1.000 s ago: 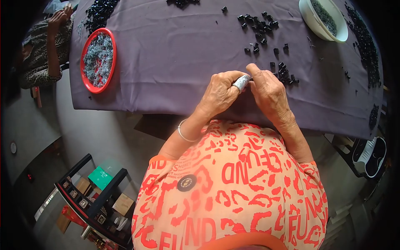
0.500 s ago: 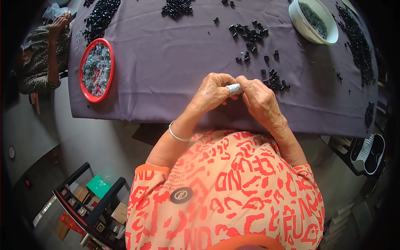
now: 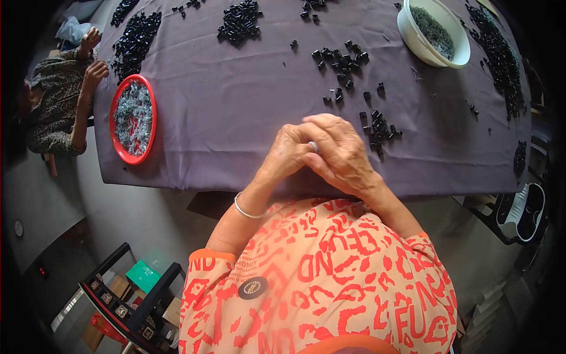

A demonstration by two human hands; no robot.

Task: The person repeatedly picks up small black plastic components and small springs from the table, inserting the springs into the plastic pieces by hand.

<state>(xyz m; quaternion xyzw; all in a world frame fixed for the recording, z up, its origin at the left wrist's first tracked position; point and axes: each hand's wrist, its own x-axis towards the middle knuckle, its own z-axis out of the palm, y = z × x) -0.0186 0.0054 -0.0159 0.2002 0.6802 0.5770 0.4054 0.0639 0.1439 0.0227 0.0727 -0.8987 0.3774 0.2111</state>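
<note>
My left hand [image 3: 288, 148] and my right hand [image 3: 341, 150] are pressed together just above the near part of the table. The fingers of both hands are closed, and the right hand covers the left fingertips. Between them shows a small silvery-white band [image 3: 313, 146]; it looks like a wrapping around a finger. Whatever the fingers pinch is hidden. Just right of the hands lies a loose cluster of small black plastic pieces [image 3: 381, 127], with another cluster [image 3: 342, 62] beyond it.
A red oval tray [image 3: 154, 121] of clear and grey bits stands at left. A cream bowl [image 3: 407, 36] of thin grey pieces is at upper right. Black piles [image 3: 137, 44] lie along the purple cloth [image 3: 212, 112]. Another person [image 3: 59, 94] sits at the left edge.
My right hand has closed over the left fingers, covering most of the silvery-white wrapping. Both hands have shifted slightly left and nearer. The view has tilted, and the other person's hands have moved apart.
</note>
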